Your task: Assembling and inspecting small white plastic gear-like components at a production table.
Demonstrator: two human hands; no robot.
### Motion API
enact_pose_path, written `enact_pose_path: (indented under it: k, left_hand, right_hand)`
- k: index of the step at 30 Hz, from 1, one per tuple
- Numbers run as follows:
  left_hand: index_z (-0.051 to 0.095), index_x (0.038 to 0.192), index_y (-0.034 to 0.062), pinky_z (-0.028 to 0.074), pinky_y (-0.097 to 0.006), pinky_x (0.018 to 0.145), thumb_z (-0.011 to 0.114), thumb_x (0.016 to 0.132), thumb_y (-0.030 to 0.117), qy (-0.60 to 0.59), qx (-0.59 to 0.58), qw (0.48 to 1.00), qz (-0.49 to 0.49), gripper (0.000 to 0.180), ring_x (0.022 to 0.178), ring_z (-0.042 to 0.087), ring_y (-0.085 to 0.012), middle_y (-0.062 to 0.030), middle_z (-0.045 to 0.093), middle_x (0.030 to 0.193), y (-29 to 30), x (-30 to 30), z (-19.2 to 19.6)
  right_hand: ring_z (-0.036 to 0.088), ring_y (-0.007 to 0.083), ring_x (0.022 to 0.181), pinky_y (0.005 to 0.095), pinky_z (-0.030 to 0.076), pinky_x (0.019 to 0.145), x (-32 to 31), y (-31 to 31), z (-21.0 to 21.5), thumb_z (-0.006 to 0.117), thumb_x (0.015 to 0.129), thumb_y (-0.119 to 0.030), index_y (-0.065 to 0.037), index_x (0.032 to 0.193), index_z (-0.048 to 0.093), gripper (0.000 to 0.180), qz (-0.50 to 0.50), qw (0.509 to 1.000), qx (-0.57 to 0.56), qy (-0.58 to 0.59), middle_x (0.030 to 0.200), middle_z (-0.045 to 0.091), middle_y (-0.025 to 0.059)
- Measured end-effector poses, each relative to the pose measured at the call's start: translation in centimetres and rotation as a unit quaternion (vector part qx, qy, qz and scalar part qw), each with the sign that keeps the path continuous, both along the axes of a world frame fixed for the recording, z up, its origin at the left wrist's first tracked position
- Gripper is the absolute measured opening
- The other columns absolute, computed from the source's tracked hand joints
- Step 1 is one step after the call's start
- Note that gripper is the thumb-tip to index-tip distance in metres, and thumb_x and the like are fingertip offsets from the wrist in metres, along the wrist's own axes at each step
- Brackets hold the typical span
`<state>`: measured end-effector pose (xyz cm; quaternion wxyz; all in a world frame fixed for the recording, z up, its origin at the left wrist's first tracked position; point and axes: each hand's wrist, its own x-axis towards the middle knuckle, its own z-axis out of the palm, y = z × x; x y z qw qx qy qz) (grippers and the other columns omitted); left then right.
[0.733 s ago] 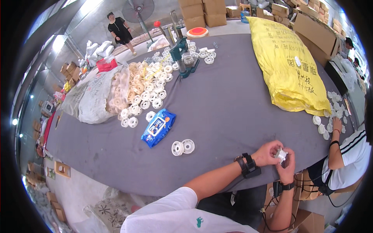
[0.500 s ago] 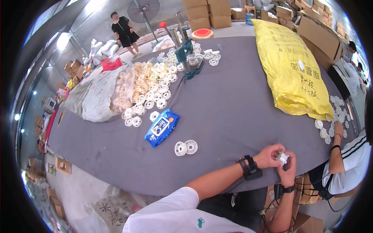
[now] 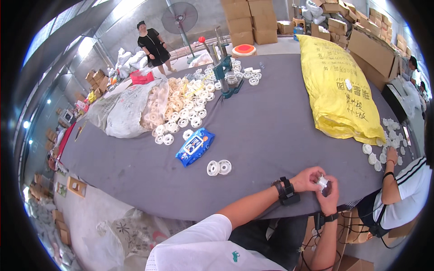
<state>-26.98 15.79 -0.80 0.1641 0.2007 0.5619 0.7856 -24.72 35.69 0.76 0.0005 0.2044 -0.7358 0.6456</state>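
Over the table's front edge at the right, a small white plastic spool [image 3: 323, 182] is held between both my hands. The fingers of my left hand [image 3: 308, 179] are closed on its left side. My right hand [image 3: 329, 198] grips it from the right and below. Fingers cover part of the spool, so its whole shape does not show. Two white wheel-shaped plastic pieces [image 3: 224, 167] lie side by side on the grey tabletop [image 3: 266, 122], left of my hands. Beyond them rests a blue pack of wipes [image 3: 195, 147].
Many cream and white wheel pieces [image 3: 183, 113] spill from a sack [image 3: 129, 113] at the left. A green hand press [image 3: 222, 74] stands behind them. A large yellow sack [image 3: 339, 90] lies at the right. Beside it, a co-worker's hand [image 3: 392, 155] touches white pieces.
The whole view has shifted slightly, so the table and its things appear lower and further right. Both my hands still hold the spool, which seems turned a little.
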Motion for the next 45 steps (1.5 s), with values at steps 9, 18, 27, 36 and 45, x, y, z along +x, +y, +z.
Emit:
enact_pose_path:
  k: [9,18,27,36,45]
  left_hand:
    - [0.057,0.135,0.0041,0.054,-0.035,0.102,0.076,0.09,0.004,0.012,-0.033,0.998,0.043,0.049,0.114,0.065,-0.0155,-0.0066,0.068,0.122,0.6,0.2,0.5]
    - [0.061,0.125,0.0004,0.058,-0.034,0.084,0.058,0.109,0.037,-0.105,0.079,0.987,0.088,0.04,0.097,0.068,-0.0185,-0.0088,0.065,0.111,0.9,0.2,0.3]
    - [0.063,0.113,-0.0015,0.061,-0.038,0.078,0.058,0.108,0.026,-0.12,0.078,0.984,0.101,0.028,0.087,0.071,-0.0242,-0.0147,0.067,0.103,2.1,-0.3,-0.3]
    - [0.064,0.11,-0.0036,0.06,-0.036,0.074,0.06,0.106,0.015,-0.104,0.089,0.984,0.117,0.02,0.084,0.072,-0.0259,-0.0146,0.069,0.099,0.4,-0.7,0.5]
    - [0.065,0.111,-0.0042,0.059,-0.037,0.075,0.059,0.105,0.011,-0.088,0.105,0.983,0.119,0.017,0.087,0.072,-0.0273,-0.0153,0.07,0.1,0.2,-0.1,-0.8]
  right_hand:
    - [0.063,0.0155,0.105,0.0303,0.053,0.087,0.1,0.2,0.1,0.079,0.085,-0.005,-0.006,0.13,0.058,0.05,-0.033,0.999,0.025,0.01,0.117,0.064,0.0057]
    - [0.062,0.0153,0.106,0.0302,0.052,0.09,-0.2,0.3,-0.8,0.075,0.085,0.001,-0.006,0.131,0.056,0.05,-0.052,0.993,-0.107,0.011,0.121,0.062,0.0049]
    - [0.062,0.0171,0.109,0.0326,0.052,0.092,8.5,12.1,-1.2,0.073,0.083,0.008,-0.004,0.131,0.056,0.052,-0.234,0.97,-0.069,-0.004,0.123,0.061,0.0082]
    - [0.065,0.0351,0.107,0.0417,0.052,0.093,15.5,23.1,-7.5,0.075,0.079,-0.003,-0.004,0.124,0.057,0.049,-0.365,0.906,0.206,-0.059,0.114,0.064,0.0164]
    - [0.059,0.0421,0.118,0.0483,0.049,0.101,18.8,22.6,-9.0,0.08,0.08,-0.018,-0.005,0.128,0.06,0.053,-0.391,0.806,0.443,-0.019,0.12,0.063,0.0218]
